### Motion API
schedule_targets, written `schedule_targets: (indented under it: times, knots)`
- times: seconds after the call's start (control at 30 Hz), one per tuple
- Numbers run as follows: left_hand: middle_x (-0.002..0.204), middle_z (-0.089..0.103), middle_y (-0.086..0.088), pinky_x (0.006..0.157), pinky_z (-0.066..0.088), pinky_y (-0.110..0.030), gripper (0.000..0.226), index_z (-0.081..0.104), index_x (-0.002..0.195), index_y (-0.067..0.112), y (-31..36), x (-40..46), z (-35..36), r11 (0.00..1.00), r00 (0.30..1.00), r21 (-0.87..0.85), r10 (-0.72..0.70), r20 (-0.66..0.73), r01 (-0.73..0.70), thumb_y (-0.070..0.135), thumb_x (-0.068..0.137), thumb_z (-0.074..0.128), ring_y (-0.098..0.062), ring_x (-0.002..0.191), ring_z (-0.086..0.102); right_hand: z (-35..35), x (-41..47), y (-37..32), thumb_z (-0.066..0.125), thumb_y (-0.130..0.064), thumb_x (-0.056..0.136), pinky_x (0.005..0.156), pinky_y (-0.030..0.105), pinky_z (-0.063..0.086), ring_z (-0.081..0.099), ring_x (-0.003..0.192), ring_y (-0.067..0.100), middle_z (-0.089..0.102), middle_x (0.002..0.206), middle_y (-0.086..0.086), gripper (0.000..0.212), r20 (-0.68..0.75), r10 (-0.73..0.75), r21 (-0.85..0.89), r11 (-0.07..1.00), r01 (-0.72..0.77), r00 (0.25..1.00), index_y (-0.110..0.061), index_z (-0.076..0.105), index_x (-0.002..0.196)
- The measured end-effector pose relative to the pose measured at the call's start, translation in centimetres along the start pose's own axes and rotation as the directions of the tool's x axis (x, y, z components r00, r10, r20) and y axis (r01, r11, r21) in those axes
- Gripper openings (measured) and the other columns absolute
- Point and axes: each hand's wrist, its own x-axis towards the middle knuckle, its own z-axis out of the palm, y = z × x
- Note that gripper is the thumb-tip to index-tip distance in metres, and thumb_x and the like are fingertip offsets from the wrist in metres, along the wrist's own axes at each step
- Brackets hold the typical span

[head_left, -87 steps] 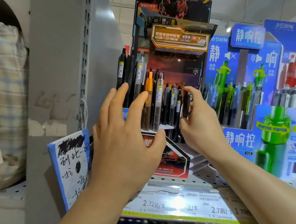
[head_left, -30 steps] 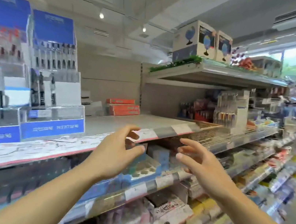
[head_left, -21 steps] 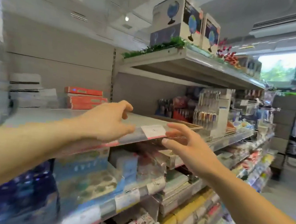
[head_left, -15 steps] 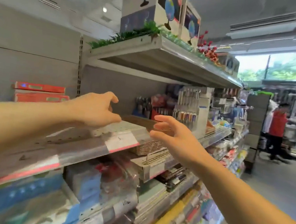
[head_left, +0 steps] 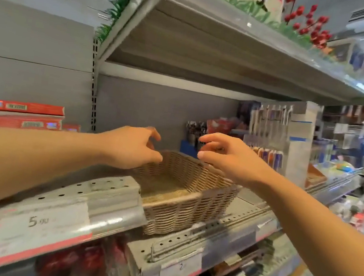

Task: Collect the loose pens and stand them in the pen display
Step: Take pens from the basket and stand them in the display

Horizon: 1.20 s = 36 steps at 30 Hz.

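Observation:
A woven wicker basket (head_left: 189, 210) sits on the grey shelf in front of me; what I see of its inside shows only the woven bottom. My left hand (head_left: 132, 148) hovers over the basket's left rim, fingers loosely curled, holding nothing. My right hand (head_left: 225, 158) reaches over the basket's far right rim, fingers spread and bent, also holding nothing. Behind the basket, a blue holder with dark pens (head_left: 194, 132) stands against the back wall. No loose pen is visible. The black pen display is out of view.
Red flat boxes (head_left: 24, 114) lie stacked at the left on the shelf. A white rack of hanging pens (head_left: 275, 137) stands right of the basket. An upper shelf (head_left: 213, 48) with fake grass and red berries overhangs. Price labels line the shelf edge (head_left: 31, 224).
I have turned right from the pen display along the shelf. Both hands, holding nothing, moved forward and now hover over the wicker basket, which has come into full view.

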Motion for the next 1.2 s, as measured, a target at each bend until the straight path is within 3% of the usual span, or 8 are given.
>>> schedule_targets:
  times: [0.17, 0.33, 0.47, 0.7, 0.83, 0.93, 1.07, 1.2]
  knots:
    - [0.130, 0.064, 0.003, 0.102, 0.046, -0.032, 0.051, 0.055, 0.135, 0.027, 1.0, 4.3, 2.9, 0.967, 0.971, 0.224, -0.159, 0.177, 0.118, 0.055, 0.092, 0.059, -0.017, 0.116, 0.059, -1.0, 6.2, 5.1, 0.073, -0.047, 0.089, 0.079, 0.016, 0.045, 0.064, 0.086, -0.012, 0.069, 0.109, -0.020, 0.041, 0.343, -0.107, -0.023, 0.992, 0.122, 0.933, -0.047, 0.057, 0.126]
    - [0.117, 0.067, -0.005, 0.092, 0.048, -0.030, 0.040, 0.063, 0.124, 0.009, 1.1, 7.7, 6.8, 0.956, 0.788, 0.215, -0.286, 0.545, 0.198, 0.039, 0.096, 0.062, -0.017, 0.101, 0.059, 0.2, 11.3, 7.2, 0.073, -0.043, 0.091, 0.091, 0.015, 0.052, 0.064, 0.109, -0.001, 0.068, 0.120, -0.019, 0.059, 0.589, -0.181, -0.057, 0.963, 0.264, 0.788, -0.035, 0.050, 0.144]
    - [0.097, 0.055, -0.008, 0.089, 0.047, -0.048, 0.034, 0.063, 0.118, 0.001, 0.3, 8.8, 8.4, 0.937, 0.648, 0.097, -0.305, 0.698, 0.336, 0.025, 0.094, 0.066, -0.023, 0.093, 0.050, 2.2, 15.0, 7.9, 0.071, -0.033, 0.094, 0.097, 0.027, 0.056, 0.067, 0.112, 0.007, 0.069, 0.124, -0.013, 0.053, 0.711, -0.206, 0.034, 0.965, 0.259, 0.672, -0.034, 0.049, 0.142]
    - [0.086, 0.058, -0.003, 0.074, 0.045, -0.034, 0.020, 0.061, 0.109, 0.015, -0.2, 11.0, 8.9, 0.938, 0.475, 0.118, -0.270, 0.837, 0.326, 0.026, 0.094, 0.067, -0.021, 0.086, 0.056, 6.2, 18.3, 7.5, 0.067, -0.040, 0.095, 0.101, 0.032, 0.055, 0.068, 0.108, 0.000, 0.066, 0.124, -0.018, 0.044, 0.740, -0.289, 0.169, 0.954, 0.247, 0.608, -0.044, 0.050, 0.135]
    - [0.076, 0.062, 0.002, 0.083, 0.050, -0.039, 0.007, 0.063, 0.100, 0.011, -1.0, 12.0, 9.0, 0.964, 0.510, 0.208, -0.263, 0.819, 0.164, 0.016, 0.096, 0.062, -0.018, 0.081, 0.061, 8.0, 17.6, 7.4, 0.062, -0.050, 0.096, 0.096, 0.025, 0.053, 0.066, 0.107, 0.000, 0.065, 0.128, -0.019, 0.055, 0.787, -0.283, 0.036, 0.909, 0.416, 0.548, -0.042, 0.044, 0.147]
    - [0.074, 0.065, 0.003, 0.087, 0.052, -0.039, 0.015, 0.066, 0.094, 0.009, -1.8, 12.4, 8.6, 0.956, 0.554, 0.289, -0.267, 0.789, 0.048, 0.022, 0.098, 0.060, -0.014, 0.076, 0.063, 7.5, 17.3, 7.8, 0.061, -0.045, 0.097, 0.097, 0.031, 0.054, 0.068, 0.104, 0.004, 0.068, 0.125, -0.018, 0.054, 0.813, -0.207, -0.072, 0.892, 0.446, 0.544, -0.041, 0.043, 0.148]
    - [0.063, 0.065, 0.010, 0.068, 0.053, -0.027, 0.023, 0.069, 0.081, 0.016, -2.6, 13.0, 7.4, 0.961, 0.758, 0.233, -0.262, 0.597, 0.149, 0.035, 0.094, 0.065, -0.006, 0.062, 0.061, 7.1, 17.0, 8.1, 0.063, -0.041, 0.096, 0.093, 0.035, 0.058, 0.072, 0.098, 0.010, 0.075, 0.113, -0.009, 0.044, 0.807, -0.139, -0.095, 0.928, 0.360, 0.573, -0.034, 0.055, 0.139]
    - [0.053, 0.060, 0.013, 0.053, 0.041, -0.017, 0.026, 0.071, 0.080, 0.021, -2.8, 13.4, 6.1, 0.981, 0.947, 0.113, -0.185, 0.264, 0.160, 0.046, 0.087, 0.069, -0.001, 0.051, 0.053, 7.1, 16.8, 8.6, 0.066, -0.043, 0.094, 0.068, 0.023, 0.059, 0.072, 0.079, 0.008, 0.076, 0.095, -0.005, 0.023, 0.698, -0.200, -0.083, 0.931, 0.356, 0.688, -0.027, 0.070, 0.109]
